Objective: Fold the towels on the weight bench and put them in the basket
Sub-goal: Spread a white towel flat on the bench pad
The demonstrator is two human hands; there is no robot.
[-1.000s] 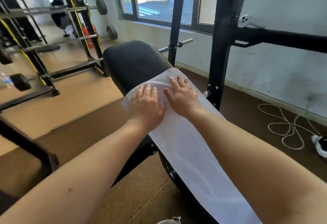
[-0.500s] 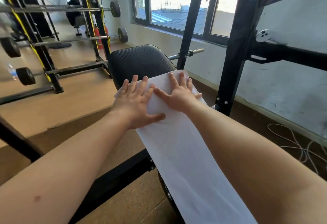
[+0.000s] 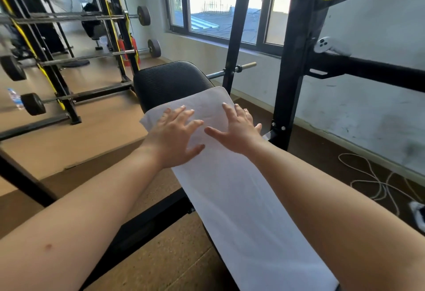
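Left hand (image 3: 174, 134) and right hand (image 3: 239, 132), fingers spread flat, press the white towel (image 3: 241, 198) onto the black surface (image 3: 170, 81).

Both arms extended forward; left hand (image 3: 176, 138) and right hand (image 3: 236, 133) flat, palms down, fingers spread.

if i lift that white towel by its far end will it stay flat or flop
Probably flops: the white towel drapes along the weight bench, following its shape. Looks thin, so likely light. It may slide once the left hand and right hand lift off.
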